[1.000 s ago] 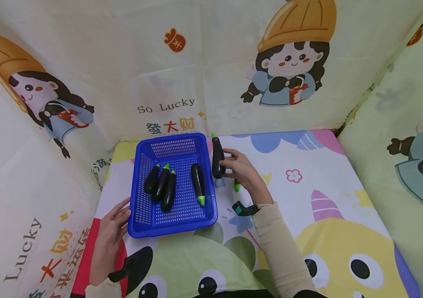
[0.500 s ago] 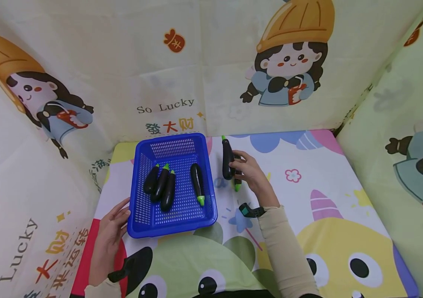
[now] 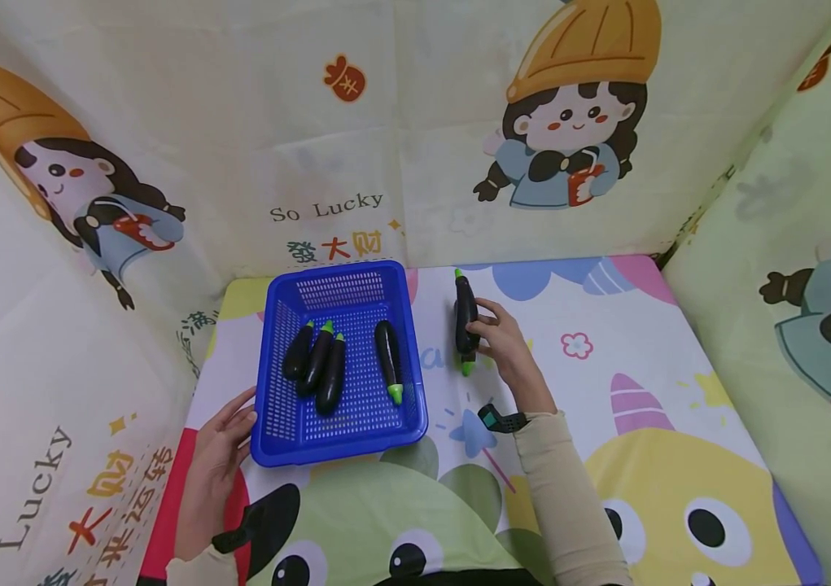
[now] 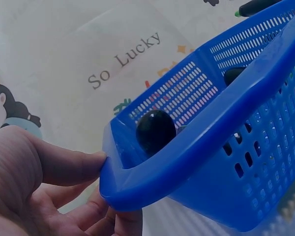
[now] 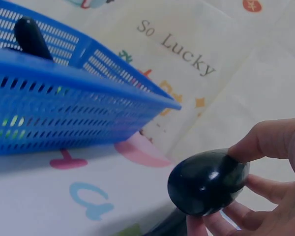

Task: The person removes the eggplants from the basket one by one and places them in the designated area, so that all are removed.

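My right hand holds a dark eggplant by thumb and fingertips, its green stem end pointing away toward the back. Beneath it lies a second eggplant, mostly hidden, with its green tip showing toward me. To the left stands a blue plastic basket. Three eggplants lie side by side in its left half, and a single eggplant lies along the right with its green end toward me. My left hand pinches the basket's near left rim, thumb at the corner and fingers under the edge in the left wrist view.
A tabletop cover with cartoon prints spreads under everything. Cream cloth walls with printed figures and lettering stand behind and at both sides, the back one close behind the basket.
The right hand has carried its eggplant rightward from beside the basket's rim to over the eggplant on the table. The left hand and basket have stayed put.
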